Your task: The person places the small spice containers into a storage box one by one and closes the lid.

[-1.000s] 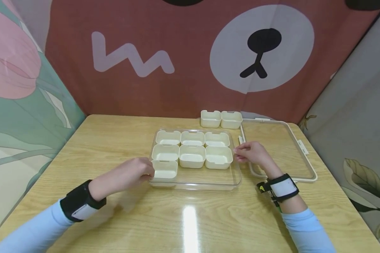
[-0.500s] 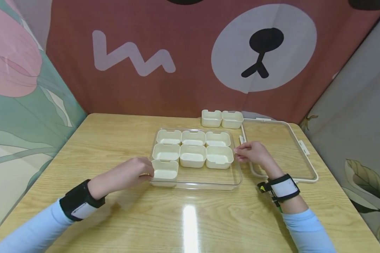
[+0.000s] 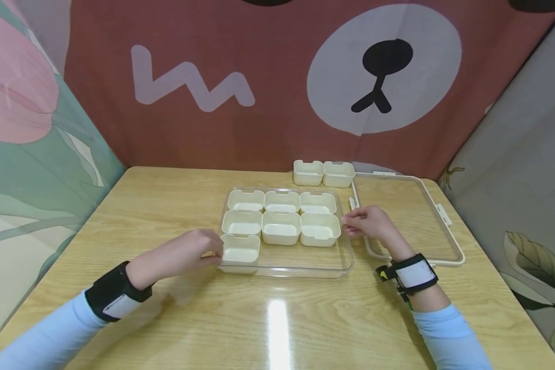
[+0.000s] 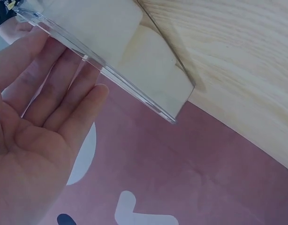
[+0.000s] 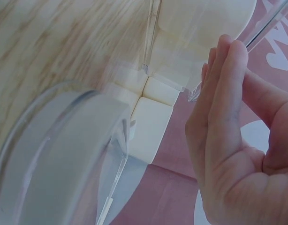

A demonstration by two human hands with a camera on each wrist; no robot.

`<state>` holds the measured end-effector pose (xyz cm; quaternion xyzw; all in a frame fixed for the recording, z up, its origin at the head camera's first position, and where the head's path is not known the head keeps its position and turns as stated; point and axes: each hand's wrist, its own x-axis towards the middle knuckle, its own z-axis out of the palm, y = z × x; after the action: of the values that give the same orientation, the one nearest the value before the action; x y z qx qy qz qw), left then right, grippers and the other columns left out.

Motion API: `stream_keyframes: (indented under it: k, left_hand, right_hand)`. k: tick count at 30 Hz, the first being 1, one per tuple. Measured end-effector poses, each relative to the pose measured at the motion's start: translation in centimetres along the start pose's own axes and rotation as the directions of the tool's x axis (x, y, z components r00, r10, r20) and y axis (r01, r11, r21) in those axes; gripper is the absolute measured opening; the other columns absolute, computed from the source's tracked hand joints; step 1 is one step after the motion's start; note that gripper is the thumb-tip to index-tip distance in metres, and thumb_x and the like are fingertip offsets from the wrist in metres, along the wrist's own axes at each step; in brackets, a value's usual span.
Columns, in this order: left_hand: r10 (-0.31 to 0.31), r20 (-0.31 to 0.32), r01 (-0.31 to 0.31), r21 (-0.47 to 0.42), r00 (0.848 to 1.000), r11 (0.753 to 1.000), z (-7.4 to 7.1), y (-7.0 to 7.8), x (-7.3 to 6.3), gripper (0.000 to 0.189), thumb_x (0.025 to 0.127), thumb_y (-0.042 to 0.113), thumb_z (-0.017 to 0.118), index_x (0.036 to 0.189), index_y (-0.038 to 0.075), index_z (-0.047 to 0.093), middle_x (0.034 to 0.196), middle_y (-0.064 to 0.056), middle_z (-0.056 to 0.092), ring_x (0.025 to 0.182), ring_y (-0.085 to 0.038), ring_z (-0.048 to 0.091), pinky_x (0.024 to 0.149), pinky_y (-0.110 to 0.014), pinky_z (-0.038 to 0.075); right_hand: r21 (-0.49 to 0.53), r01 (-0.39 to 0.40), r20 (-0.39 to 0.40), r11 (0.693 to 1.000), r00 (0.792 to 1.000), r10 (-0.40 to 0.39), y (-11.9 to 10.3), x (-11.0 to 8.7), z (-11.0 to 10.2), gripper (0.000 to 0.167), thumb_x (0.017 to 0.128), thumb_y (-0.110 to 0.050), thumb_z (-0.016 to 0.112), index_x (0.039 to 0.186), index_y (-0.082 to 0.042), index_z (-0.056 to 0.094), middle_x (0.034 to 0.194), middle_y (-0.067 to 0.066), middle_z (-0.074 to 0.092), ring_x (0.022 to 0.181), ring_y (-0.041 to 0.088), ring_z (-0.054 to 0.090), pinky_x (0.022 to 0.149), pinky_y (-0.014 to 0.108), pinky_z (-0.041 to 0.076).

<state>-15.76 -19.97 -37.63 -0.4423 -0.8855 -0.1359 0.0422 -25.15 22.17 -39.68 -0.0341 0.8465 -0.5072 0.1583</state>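
A clear plastic storage box (image 3: 300, 271) lies on the table with several cream cups inside. Two rows at its back hold three cups each, one of them the front-right cup (image 3: 320, 230). A single cup (image 3: 240, 249) sits in the near left corner. My left hand (image 3: 191, 252) is at the box's left side, fingertips right at the rim beside that cup. In the left wrist view, its fingers (image 4: 71, 89) reach up to the clear wall. My right hand (image 3: 370, 222) has its fingertips at the right rim, its fingers (image 5: 223, 93) held together and nearly straight.
Two more cream cups (image 3: 308, 173) stand side by side behind the box, near the back edge. On the right lies a clear lid with a white frame (image 3: 432, 195) and side clips. A printed curtain (image 3: 189, 139) hangs behind the wooden table (image 3: 213, 318).
My left hand has shifted very slightly left along the box's side. The right hand, the box and the cups stay where they were.
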Motion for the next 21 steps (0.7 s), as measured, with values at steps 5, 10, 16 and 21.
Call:
stream_keyframes:
  k: [5,10,16,21]
  left_hand:
    - [0.004,-0.008,-0.004,0.006,1.000,1.000,0.1,0.0,-0.1,0.011,0.078,0.006,0.075,0.076,0.014,0.068,0.073,0.008,0.060,0.071,-0.006,0.056,0.065,-0.023,0.050]
    - [0.000,0.022,-0.001,0.019,1.000,1.000,-0.3,0.3,0.1,0.010,0.078,0.006,0.074,0.076,0.013,0.068,0.073,0.008,0.060,0.071,-0.006,0.056,0.065,-0.023,0.049]
    - [-0.017,0.064,0.012,0.067,0.998,0.998,-1.0,0.6,0.8,0.008,0.079,0.017,0.076,0.080,0.015,0.068,0.078,0.005,0.061,0.072,-0.009,0.056,0.064,-0.022,0.049]
    - [0.015,0.047,-0.020,0.115,0.999,0.993,-2.0,0.5,2.4,0.009,0.078,0.016,0.077,0.081,0.013,0.069,0.077,0.004,0.061,0.072,-0.010,0.056,0.064,-0.024,0.049]
  right_hand:
    - [0.001,-0.006,0.000,1.000,1.000,0.006,-0.1,-0.1,0.1,0.035,0.093,-0.012,0.059,0.113,0.017,0.055,0.081,0.007,0.070,0.069,0.006,0.065,0.069,0.026,0.057]
    - [-0.003,-0.007,0.003,1.000,1.000,0.007,-0.1,-0.1,0.0,0.035,0.093,-0.012,0.059,0.114,0.016,0.055,0.082,0.007,0.070,0.069,0.006,0.065,0.071,0.029,0.057]
    - [-0.014,-0.005,-0.003,1.000,1.000,0.005,-0.1,-0.1,0.0,0.034,0.093,-0.013,0.059,0.113,0.015,0.056,0.080,0.005,0.070,0.069,0.006,0.066,0.071,0.028,0.057]
    - [-0.002,0.018,-0.007,1.000,1.000,-0.018,0.3,-0.1,0.0,0.034,0.093,-0.011,0.059,0.113,0.016,0.055,0.080,0.006,0.070,0.069,0.006,0.066,0.071,0.029,0.057]
